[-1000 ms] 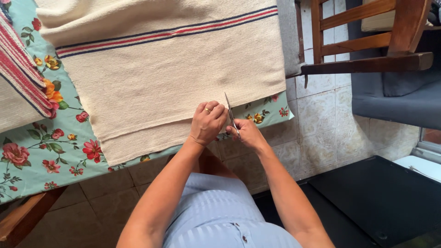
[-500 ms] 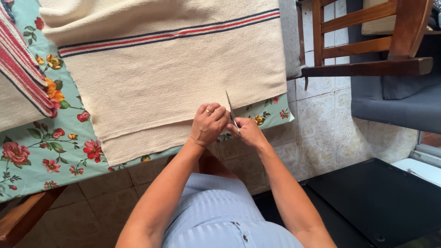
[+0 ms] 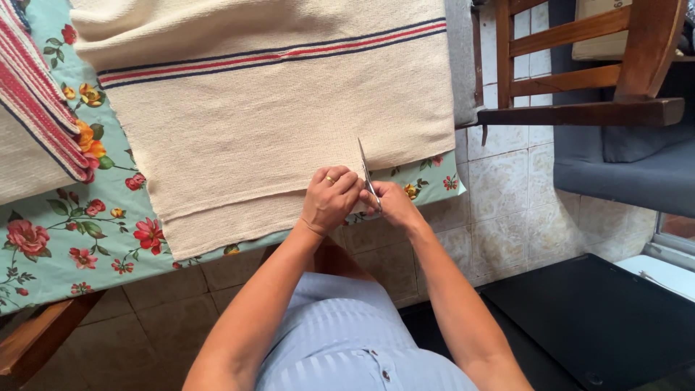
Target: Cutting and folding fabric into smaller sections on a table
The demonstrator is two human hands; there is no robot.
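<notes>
- Partly hidden: scissors [image 3: 364,168], handles buried in right hand [image 3: 391,205], fingers seemingly curled shut around them.
- Blades up over cream cloth [image 3: 275,123] edge on flowered surface [image 3: 65,246].
- Left hand [image 3: 329,200] fingers pinching cloth beside blades.

Cream cloth [image 3: 275,123] with red-and-blue stripes, flat on the table; scissors [image 3: 364,170] upright at its near edge.
</notes>
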